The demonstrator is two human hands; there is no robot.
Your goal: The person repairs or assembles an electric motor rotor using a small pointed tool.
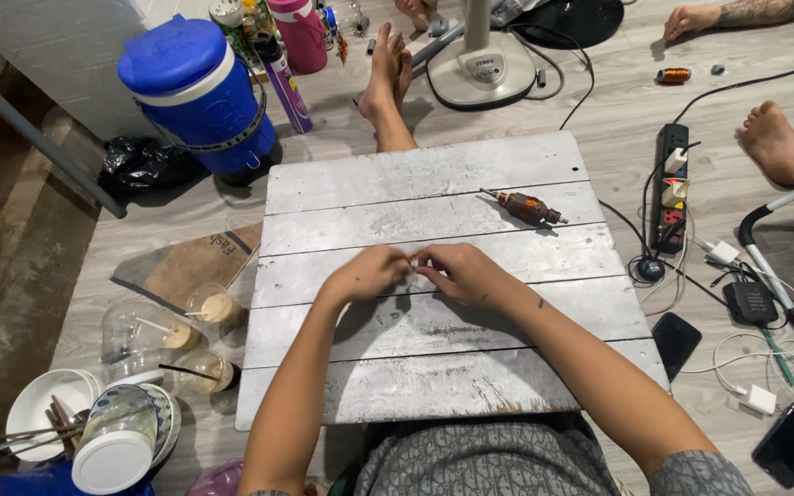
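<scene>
My left hand (369, 273) and my right hand (459, 270) meet fingertip to fingertip over the middle of a white-painted plank board (342, 386) on my lap. The fingers are pinched together around something too small to make out. A motor armature (527, 207) with copper windings and a shaft lies on the board beyond my right hand, untouched.
A blue water jug (199, 92) and bottles stand at the back left. Plastic cups (218, 308) and bowls (48, 404) sit left of the board. A fan base (480, 69), power strip (671, 184), chargers and two phones (790, 443) lie to the right. Other people's feet (774, 142) rest nearby.
</scene>
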